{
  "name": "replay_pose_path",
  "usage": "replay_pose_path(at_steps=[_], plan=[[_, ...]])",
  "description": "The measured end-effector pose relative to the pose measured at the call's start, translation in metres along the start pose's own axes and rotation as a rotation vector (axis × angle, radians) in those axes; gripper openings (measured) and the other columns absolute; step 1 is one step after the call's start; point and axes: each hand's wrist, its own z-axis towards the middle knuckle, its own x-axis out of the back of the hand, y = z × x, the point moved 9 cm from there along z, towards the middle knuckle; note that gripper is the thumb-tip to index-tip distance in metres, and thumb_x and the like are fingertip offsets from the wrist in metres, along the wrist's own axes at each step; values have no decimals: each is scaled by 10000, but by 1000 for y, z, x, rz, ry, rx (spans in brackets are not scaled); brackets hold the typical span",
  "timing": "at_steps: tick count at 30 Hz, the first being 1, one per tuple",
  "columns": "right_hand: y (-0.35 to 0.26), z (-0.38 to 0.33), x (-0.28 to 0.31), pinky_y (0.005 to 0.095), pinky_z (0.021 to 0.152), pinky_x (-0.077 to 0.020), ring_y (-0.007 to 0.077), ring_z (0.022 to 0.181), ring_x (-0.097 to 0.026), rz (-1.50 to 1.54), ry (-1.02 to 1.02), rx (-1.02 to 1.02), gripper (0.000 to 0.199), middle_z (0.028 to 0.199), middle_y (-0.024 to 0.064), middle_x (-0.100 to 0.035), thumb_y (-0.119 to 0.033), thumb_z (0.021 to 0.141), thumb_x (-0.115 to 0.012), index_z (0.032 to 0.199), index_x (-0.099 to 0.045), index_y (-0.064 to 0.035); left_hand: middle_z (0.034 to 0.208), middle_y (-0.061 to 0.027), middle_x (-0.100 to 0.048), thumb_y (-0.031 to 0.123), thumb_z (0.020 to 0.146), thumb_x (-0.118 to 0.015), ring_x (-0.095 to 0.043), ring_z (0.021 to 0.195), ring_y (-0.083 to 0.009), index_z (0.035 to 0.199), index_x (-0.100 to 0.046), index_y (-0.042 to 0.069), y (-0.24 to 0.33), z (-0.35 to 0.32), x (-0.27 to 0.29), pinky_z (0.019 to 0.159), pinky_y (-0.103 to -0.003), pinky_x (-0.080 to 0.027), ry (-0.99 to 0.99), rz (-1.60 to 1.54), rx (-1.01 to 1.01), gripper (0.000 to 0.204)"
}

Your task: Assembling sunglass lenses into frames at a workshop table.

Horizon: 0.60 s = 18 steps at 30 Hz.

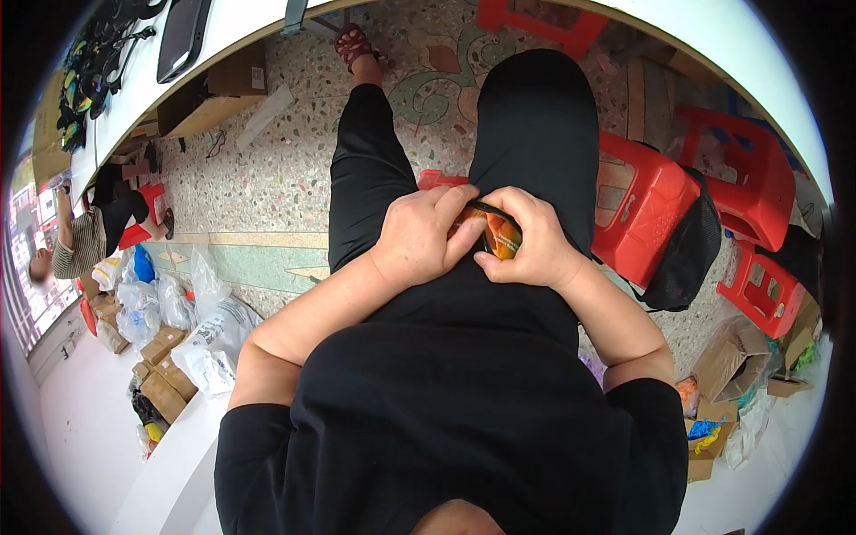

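Above my lap, both hands hold what look like sunglasses [505,234] with a black rim and a shiny orange-yellow lens. My left hand [421,230] has its thumb and fingers closed on the left side of them. On the opposite side my right hand [538,239] curls round the edge, thumb below and fingers on top. Much of the frame is covered by my fingers, so the temples cannot be made out.
A white table curves along the far side, bearing a pile of dark eyewear [85,85] and a black phone [185,37]. Red stools [646,209] stand to the right. Bagged goods [214,334] and cartons [166,374] lie left. Another person [80,241] sits far left.
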Motion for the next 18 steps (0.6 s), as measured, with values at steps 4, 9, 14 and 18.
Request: replay_pose_path(at_steps=[4, 9, 14, 18], plan=[[0, 2, 2, 375, 696, -544, 316, 769, -651, -68, 74, 72, 521, 874, 133, -625, -257, 600, -823, 998, -594, -12, 786, -161, -669, 203, 925, -596, -655, 679, -371, 946, -638, 54, -17, 1, -13, 607, -448, -537, -57, -65, 123, 156], [-1, 6, 5, 374, 678, -545, 314, 753, -648, -93, 82, 113, 497, 855, 135, -620, -258, 598, -819, 960, -593, -3, 778, -187, -661, 192, 954, -544, -646, 692, -406, 891, -606, 50, -30, 2, -23, 606, -485, -523, -97, -122, 217, 167], [-2, 6, 3, 373, 680, -546, 314, 760, -651, -148, 46, 126, 505, 862, 139, -624, -256, 597, -819, 969, -593, 0, 767, -184, -655, 193, 954, -546, -644, 699, -404, 882, -600, 51, -36, 1, -30, 610, -484, -522, -177, -128, 282, 168], [-8, 7, 7, 377, 700, -542, 313, 772, -650, -95, 65, 112, 525, 874, 135, -620, -244, 599, -826, 1001, -587, -6, 768, -163, -655, 199, 924, -595, -651, 689, -376, 903, -623, 52, -20, 5, -14, 604, -458, -528, -52, -43, 150, 151]])
